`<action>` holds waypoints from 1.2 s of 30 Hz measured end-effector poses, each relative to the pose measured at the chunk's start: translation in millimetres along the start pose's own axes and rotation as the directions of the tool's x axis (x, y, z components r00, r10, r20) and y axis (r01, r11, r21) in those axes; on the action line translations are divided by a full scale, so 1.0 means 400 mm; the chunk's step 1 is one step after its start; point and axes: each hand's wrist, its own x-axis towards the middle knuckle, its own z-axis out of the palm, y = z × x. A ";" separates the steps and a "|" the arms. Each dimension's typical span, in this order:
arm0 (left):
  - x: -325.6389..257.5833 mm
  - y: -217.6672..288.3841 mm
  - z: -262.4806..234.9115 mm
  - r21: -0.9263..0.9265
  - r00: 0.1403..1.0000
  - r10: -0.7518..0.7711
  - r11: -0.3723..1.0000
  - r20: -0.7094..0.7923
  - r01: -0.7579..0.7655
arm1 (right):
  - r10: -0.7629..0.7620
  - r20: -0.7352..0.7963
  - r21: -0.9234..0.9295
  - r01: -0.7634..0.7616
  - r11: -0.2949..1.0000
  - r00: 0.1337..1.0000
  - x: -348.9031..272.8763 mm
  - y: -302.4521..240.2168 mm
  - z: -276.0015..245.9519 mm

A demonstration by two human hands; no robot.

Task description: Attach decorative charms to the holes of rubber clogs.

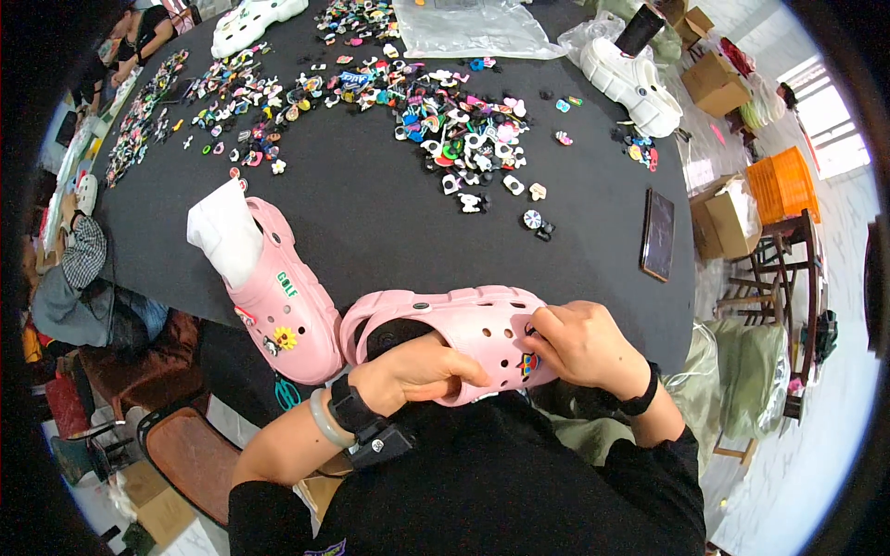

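A pink clog [464, 326] with round holes lies sideways at the table's near edge. My left hand [422, 371] grips the rim of its opening, some fingers tucked inside and out of sight, the thumb on top. At its toe, my right hand [584, 343] is closed in a pinch against the upper. A small dark bit shows under those fingertips; I cannot make out what it is. Just below sits a colourful shoe charm [528, 363]. Touching this clog on the left is a second pink clog [301, 324], with white paper [225, 232] in it and a sunflower charm [284, 338] among others.
Loose shoe charms [473, 139] spread in heaps over the black table [371, 232]. White clogs [630, 88] stand at the far side, near a clear plastic bag [473, 28]. A phone [657, 233] lies at right. Other people [139, 37] sit along the left.
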 end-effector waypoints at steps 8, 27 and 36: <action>0.010 -0.002 -0.013 0.036 0.999 -0.038 0.999 -0.023 0.039 | 0.117 0.158 0.425 -0.174 0.888 0.980 0.011 0.064 -0.019; 0.003 -0.026 0.003 0.211 0.976 0.216 0.955 -0.016 -0.208 | 0.093 -0.026 -0.184 -0.096 0.978 0.995 0.340 0.209 0.076; -0.005 -0.036 0.013 0.240 0.933 0.357 0.910 -0.042 -0.337 | 0.362 -0.092 0.666 -0.213 0.715 0.928 0.154 0.160 -0.072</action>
